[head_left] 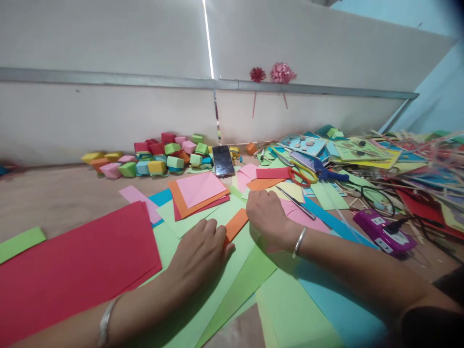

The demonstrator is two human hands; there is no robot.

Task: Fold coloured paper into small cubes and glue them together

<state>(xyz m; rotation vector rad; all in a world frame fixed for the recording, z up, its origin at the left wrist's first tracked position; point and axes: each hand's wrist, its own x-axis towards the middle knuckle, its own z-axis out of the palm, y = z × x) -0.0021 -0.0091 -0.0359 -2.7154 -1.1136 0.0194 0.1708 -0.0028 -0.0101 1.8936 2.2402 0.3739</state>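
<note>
My left hand (pixel 197 253) lies on light green paper (pixel 232 270), its curled fingers pressing one end of a small orange paper piece (pixel 236 223). My right hand (pixel 268 215) is closed over the other end of that orange piece, fingers tucked under the knuckles. Both wrists wear a silver bangle. A big red sheet (pixel 72 270) lies to the left of my left hand. A pink square on an orange square (pixel 199 191) sits just beyond both hands.
Several coloured paper cubes (pixel 155 157) are heaped by the white wall. A phone (pixel 223 161) lies next to them. Red-handled scissors (pixel 299 175), a purple power strip (pixel 380 232) and a pile of craft cards and sticks (pixel 398 164) fill the right side.
</note>
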